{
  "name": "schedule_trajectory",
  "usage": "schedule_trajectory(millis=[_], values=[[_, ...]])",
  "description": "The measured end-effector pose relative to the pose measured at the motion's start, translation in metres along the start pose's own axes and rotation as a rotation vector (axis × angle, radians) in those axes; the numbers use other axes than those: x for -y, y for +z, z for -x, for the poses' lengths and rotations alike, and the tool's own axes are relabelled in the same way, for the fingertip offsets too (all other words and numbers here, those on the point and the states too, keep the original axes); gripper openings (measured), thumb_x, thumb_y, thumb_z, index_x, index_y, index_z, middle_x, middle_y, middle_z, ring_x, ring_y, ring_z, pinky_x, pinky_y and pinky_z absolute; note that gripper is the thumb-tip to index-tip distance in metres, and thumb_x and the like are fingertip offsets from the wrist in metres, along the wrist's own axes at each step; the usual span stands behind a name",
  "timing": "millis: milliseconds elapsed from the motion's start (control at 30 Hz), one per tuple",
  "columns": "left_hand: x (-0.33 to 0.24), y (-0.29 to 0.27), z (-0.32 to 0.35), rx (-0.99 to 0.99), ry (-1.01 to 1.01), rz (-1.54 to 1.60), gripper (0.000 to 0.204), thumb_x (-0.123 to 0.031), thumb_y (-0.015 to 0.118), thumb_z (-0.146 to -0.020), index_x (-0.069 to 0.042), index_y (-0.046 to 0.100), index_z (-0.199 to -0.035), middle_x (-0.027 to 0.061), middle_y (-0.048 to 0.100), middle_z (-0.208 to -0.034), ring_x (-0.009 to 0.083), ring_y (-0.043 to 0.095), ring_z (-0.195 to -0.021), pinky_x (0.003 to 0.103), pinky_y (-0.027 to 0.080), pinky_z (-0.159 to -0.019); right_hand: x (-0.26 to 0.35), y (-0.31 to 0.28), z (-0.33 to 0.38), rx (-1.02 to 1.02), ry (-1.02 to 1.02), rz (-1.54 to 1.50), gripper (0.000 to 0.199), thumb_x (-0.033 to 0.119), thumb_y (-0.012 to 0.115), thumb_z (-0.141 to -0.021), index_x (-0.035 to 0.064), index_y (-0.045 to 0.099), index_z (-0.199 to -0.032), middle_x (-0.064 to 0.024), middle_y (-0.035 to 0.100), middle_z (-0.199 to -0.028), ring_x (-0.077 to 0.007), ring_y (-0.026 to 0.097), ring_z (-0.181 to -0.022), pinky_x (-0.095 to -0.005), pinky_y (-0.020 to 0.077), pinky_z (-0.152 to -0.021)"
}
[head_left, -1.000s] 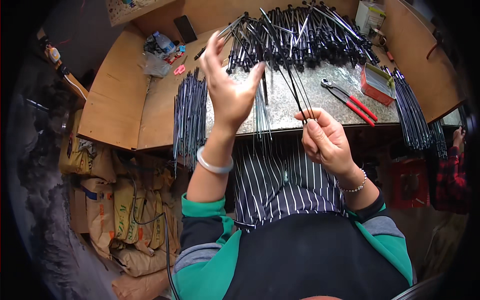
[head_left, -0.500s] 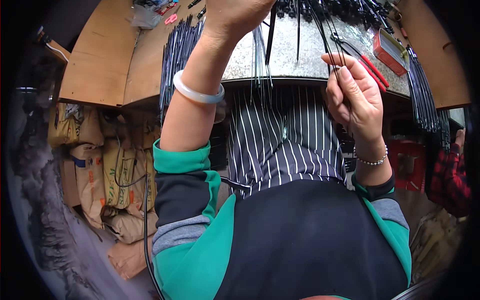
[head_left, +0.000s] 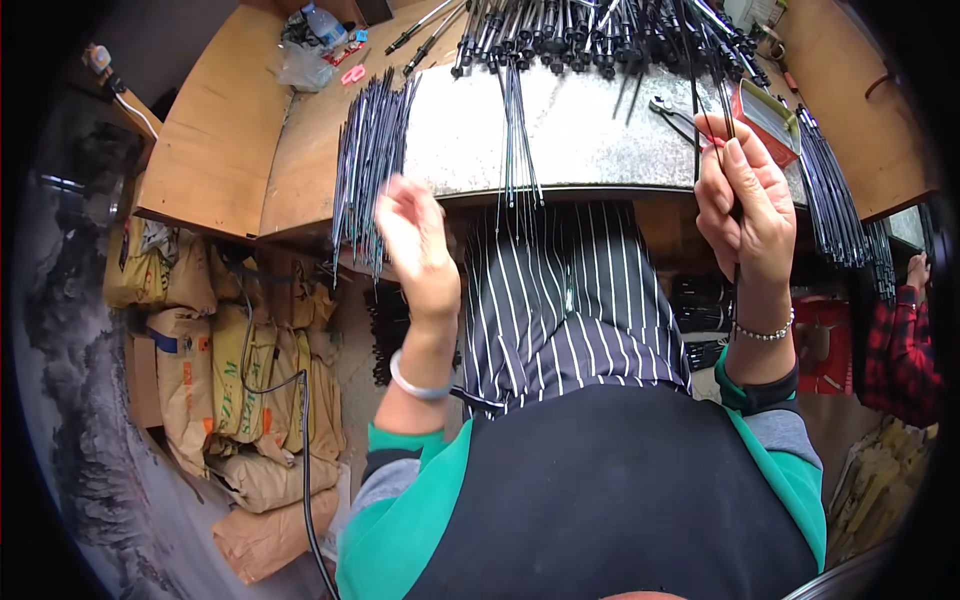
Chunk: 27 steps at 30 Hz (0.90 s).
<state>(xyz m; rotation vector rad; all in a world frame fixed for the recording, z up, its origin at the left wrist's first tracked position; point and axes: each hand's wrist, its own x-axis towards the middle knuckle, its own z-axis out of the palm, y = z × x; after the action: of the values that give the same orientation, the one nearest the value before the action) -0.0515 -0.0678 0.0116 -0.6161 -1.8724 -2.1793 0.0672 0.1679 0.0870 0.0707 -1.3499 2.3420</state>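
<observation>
My right hand [head_left: 752, 205] pinches several thin black rods [head_left: 727, 92], which run up from its fingers toward the back of the table. At the left, my left hand [head_left: 418, 250] hangs in front of the table edge, slightly blurred, with loosely bent fingers and nothing visible in them. Close beside it is a dense bundle of thin dark rods [head_left: 372, 160] that juts over the edge. A smaller bunch of thin rods [head_left: 518, 140] lies at the middle, its ends also past the edge. Behind it is a pile of black-and-silver rod-like parts [head_left: 560, 35].
Pliers [head_left: 672, 112] and a red open box [head_left: 768, 125] lie near my right hand. Another rod bundle [head_left: 832, 190] hangs off the right edge. Pink scissors [head_left: 353, 74] and a plastic bottle [head_left: 325, 25] are at the back left. Brown sacks [head_left: 235, 375] stand below. Another person's sleeve [head_left: 903, 340] shows at the right.
My left hand has come back from the far side of the table, down and left toward the dense bundle. My right hand has shifted right, still pinching thin rods.
</observation>
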Motion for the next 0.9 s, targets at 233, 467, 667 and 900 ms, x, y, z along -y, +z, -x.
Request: schedule_trajectory(millis=[233, 467, 667, 900], values=[[0.015, 0.022, 0.030, 0.192, -1.185, 0.690, 0.043, -0.040, 0.041, -0.100, -0.001, 0.046, -0.116, 0.0123, 0.055, -0.089, 0.0153, 0.055, -0.066, 0.024, 0.048, -0.058, 0.003, -0.003, -0.008, -0.069, 0.008, 0.070, 0.031, 0.014, 0.038, -0.102, -0.0043, 0.044, -0.126, 0.0027, 0.036, -0.062, -0.0006, 0.020, -0.040, -0.0130, 0.0160, -0.032], [0.029, 0.008, 0.036, 0.526, -0.993, 0.674, 0.037, -0.038, 0.038, -0.101, -0.004, 0.049, -0.089, 0.0046, 0.048, -0.064, 0.0127, 0.048, -0.050, 0.022, 0.041, -0.046, 0.000, -0.013, -0.011, -0.069, 0.022, 0.055, 0.025, 0.011, 0.041, -0.100, -0.0021, 0.048, -0.121, 0.0015, 0.042, -0.062, -0.0014, 0.025, -0.040, -0.0144, 0.0205, -0.032], [-0.018, 0.051, 0.066, 0.516, -0.647, 0.425, 0.036, -0.033, 0.036, -0.102, -0.007, 0.045, -0.080, 0.0021, 0.042, -0.058, 0.0107, 0.041, -0.046, 0.021, 0.037, -0.042, -0.013, -0.002, 0.001, -0.112, -0.022, 0.288, 0.023, 0.014, 0.040, -0.101, -0.0006, 0.048, -0.117, -0.0032, 0.053, -0.065, -0.0032, 0.037, -0.039, -0.0154, 0.0298, -0.033], [-0.015, 0.082, 0.114, 0.743, -0.408, 0.340, 0.036, -0.032, 0.039, -0.101, -0.004, 0.049, -0.081, 0.0048, 0.047, -0.064, 0.0132, 0.046, -0.052, 0.022, 0.040, -0.050, -0.061, 0.021, 0.010, -0.292, -0.088, 0.262, 0.022, 0.016, 0.038, -0.102, 0.0014, 0.045, -0.117, -0.0023, 0.053, -0.065, -0.0042, 0.037, -0.039, -0.0159, 0.0313, -0.033]])
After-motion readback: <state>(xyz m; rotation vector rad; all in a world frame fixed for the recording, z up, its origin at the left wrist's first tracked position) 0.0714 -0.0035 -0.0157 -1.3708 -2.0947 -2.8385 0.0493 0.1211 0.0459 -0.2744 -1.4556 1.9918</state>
